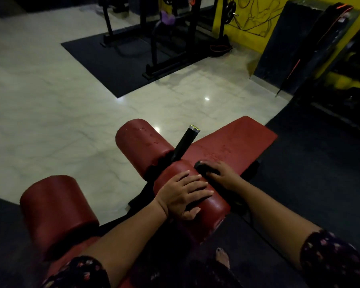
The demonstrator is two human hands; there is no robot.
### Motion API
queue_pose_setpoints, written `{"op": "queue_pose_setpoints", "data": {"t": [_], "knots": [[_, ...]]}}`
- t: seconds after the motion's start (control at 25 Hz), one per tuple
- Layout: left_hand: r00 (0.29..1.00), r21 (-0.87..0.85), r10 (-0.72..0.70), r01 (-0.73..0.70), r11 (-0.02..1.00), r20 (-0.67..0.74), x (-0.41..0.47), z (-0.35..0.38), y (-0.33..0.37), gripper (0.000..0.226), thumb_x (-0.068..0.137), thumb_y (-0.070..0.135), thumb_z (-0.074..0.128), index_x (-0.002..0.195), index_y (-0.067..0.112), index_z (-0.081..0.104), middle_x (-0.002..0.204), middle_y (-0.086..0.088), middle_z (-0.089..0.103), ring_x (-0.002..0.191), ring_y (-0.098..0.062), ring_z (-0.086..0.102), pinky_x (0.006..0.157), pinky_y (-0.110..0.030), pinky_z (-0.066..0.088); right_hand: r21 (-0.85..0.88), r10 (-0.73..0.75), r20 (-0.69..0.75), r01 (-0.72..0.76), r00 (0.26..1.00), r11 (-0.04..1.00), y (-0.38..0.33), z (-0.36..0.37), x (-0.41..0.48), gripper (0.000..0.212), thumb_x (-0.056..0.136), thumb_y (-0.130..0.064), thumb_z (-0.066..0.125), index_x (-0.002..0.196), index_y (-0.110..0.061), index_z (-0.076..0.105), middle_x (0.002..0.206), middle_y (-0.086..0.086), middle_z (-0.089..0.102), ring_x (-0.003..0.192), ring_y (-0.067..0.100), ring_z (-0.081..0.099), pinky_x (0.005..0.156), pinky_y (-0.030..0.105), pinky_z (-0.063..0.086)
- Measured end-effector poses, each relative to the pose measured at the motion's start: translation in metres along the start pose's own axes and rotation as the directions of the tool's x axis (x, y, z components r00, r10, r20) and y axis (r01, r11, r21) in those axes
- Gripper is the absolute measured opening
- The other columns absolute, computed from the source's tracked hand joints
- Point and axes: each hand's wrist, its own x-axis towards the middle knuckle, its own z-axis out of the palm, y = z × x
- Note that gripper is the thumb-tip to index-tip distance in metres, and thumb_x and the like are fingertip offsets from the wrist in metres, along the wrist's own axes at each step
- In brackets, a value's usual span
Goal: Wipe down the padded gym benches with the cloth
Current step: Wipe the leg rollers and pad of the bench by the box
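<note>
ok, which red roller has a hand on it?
The roller beside the flat pad: left hand rests on it; far one and near-left one untouched.

gym, red padded bench (233, 142), weight rack (175, 38)

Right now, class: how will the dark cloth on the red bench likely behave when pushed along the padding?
The cloth looks floppy: it sits bunched under the right hand, so it will probably crumple rather than hold shape. The bench pad looks smooth, so it should slide easily. It seems light: one hand mostly covers it.
</note>
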Motion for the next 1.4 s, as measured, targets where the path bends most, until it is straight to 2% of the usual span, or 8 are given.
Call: {"op": "queue_pose_setpoints", "data": {"t": [0.24,0.32,0.44,0.56,0.8,1.08,1.24,1.4], "knots": [[0.901,0.042,-0.427,0.43,0.902,-0.074,-0.004,-0.001,0.022,0.063,0.083,0.059,0.042,0.141,0.034,0.047,0.148,0.003,0.047,0.141,-0.021,0.037,0.116,-0.051,0.018,0.024,-0.151,0.063,0.15,0.986,0.988,-0.02,-0.009,0.031,0.056,0.095,-0.014,0.058,0.146,-0.023,0.037,0.127,0.012,0.05,0.121,0.019,0.049,0.09,0.016,0.032],[0.635,-0.009,-0.767,0.769,0.639,-0.091,0.014,0.002,0.042,0.077,0.08,0.064,0.04,0.152,0.04,0.026,0.163,0.009,0.015,0.15,-0.016,0.008,0.119,-0.05,-0.002,0.016,-0.164,0.224,0.165,0.961,0.986,0.016,-0.023,0.01,0.052,0.093,-0.002,0.057,0.137,-0.025,0.04,0.113,-0.001,0.055,0.11,0.001,0.055,0.087,0.009,0.036],[0.006,-0.118,-1.0,0.993,0.008,-0.017,0.052,0.006,0.063,0.093,0.086,0.062,0.049,0.157,0.029,-0.002,0.164,0.003,-0.014,0.151,-0.019,-0.013,0.119,-0.046,-0.007,-0.213,-0.178,0.415,0.285,0.892,0.934,0.049,-0.042,0.006,0.039,0.093,-0.014,0.059,0.131,-0.02,0.058,0.119,0.004,0.059,0.11,0.021,0.058,0.086,0.023,0.042],[-0.224,-0.175,-0.975,0.96,-0.221,0.002,0.067,0.002,0.071,0.097,0.09,0.056,0.056,0.157,0.024,-0.006,0.165,-0.001,-0.013,0.152,-0.022,-0.006,0.119,-0.053,0.005,-0.108,-0.403,0.179,0.425,0.897,0.899,0.012,-0.044,0.035,0.048,0.087,-0.027,0.061,0.135,-0.034,0.056,0.123,0.007,0.057,0.107,0.025,0.059,0.085,0.03,0.048],[-0.228,-0.197,-0.974,0.955,-0.22,-0.018,0.072,0.0,0.077,0.094,0.09,0.053,0.056,0.157,0.027,-0.006,0.165,-0.001,-0.011,0.152,-0.023,-0.004,0.117,-0.049,0.021,-0.353,-0.437,0.226,0.491,0.871,0.796,-0.007,-0.021,0.04,0.055,0.093,-0.032,0.05,0.144,-0.047,0.036,0.144,0.007,0.033,0.116,0.03,0.051,0.082,0.036,0.052],[-0.242,-0.198,-0.97,0.952,-0.233,-0.023,0.073,0.0,0.074,0.083,0.092,0.061,0.048,0.156,0.038,0.0,0.165,0.002,-0.007,0.152,-0.024,-0.002,0.116,-0.048,0.024,0.179,-0.354,0.113,0.332,0.928,0.926,0.008,-0.014,0.044,0.057,0.088,-0.033,0.062,0.142,-0.036,0.046,0.127,0.01,0.047,0.114,0.025,0.051,0.095,0.029,0.042],[-0.25,-0.191,-0.968,0.952,-0.24,-0.029,0.071,0.003,0.073,0.075,0.096,0.057,0.044,0.156,0.039,0.002,0.166,0.004,-0.006,0.152,-0.022,-0.004,0.116,-0.049,0.024,0.434,-0.161,0.366,-0.015,0.917,0.901,0.019,-0.008,0.036,0.063,0.09,-0.025,0.065,0.147,-0.029,0.038,0.136,0.009,0.052,0.117,0.022,0.055,0.1,0.038,0.047],[-0.25,-0.198,-0.967,0.951,-0.238,-0.038,0.07,0.006,0.07,0.07,0.098,0.055,0.04,0.156,0.039,0.003,0.166,0.003,-0.005,0.152,-0.021,-0.004,0.116,-0.053,0.026,0.353,-0.092,0.613,-0.168,0.785,0.92,0.037,-0.043,0.034,0.054,0.09,0.005,0.054,0.137,-0.022,0.047,0.113,0.016,0.065,0.079,0.022,0.069,0.064,0.026,0.054]]}}
